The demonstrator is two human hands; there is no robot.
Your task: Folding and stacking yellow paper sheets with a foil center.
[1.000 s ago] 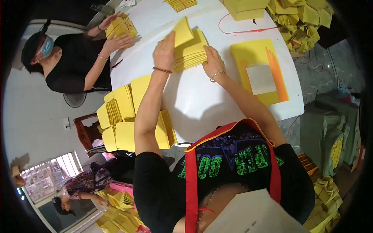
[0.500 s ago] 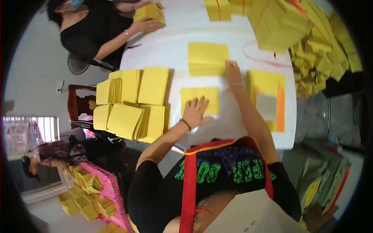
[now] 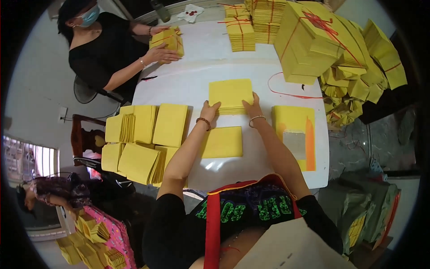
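Note:
A stack of yellow paper [image 3: 230, 93] lies on the white table ahead of me, its near edge showing several layers. At its near left corner is my left hand [image 3: 209, 111], thumb along the edge and fingers around the side. My right hand [image 3: 253, 106] grips the near right corner in the same way. Closer to me lies a smaller, flat yellow paper pile [image 3: 222, 142], with neither hand on it. To the right of my right forearm sits another yellow stack [image 3: 293, 117] with a grey piece [image 3: 294, 144] and an orange strip [image 3: 310, 139] on top.
Several yellow stacks [image 3: 171, 124] stand at the table's left. Tied bundles [image 3: 240, 33] and a large tied block [image 3: 309, 45] fill the far right, beside a red string [image 3: 286, 93]. A co-worker [image 3: 107, 49] at the far left holds a tied bundle [image 3: 168, 41].
My left hand has left the small near pile and moved forward to the larger stack. Both hands now hold that stack at its near corners. The whole view has shifted.

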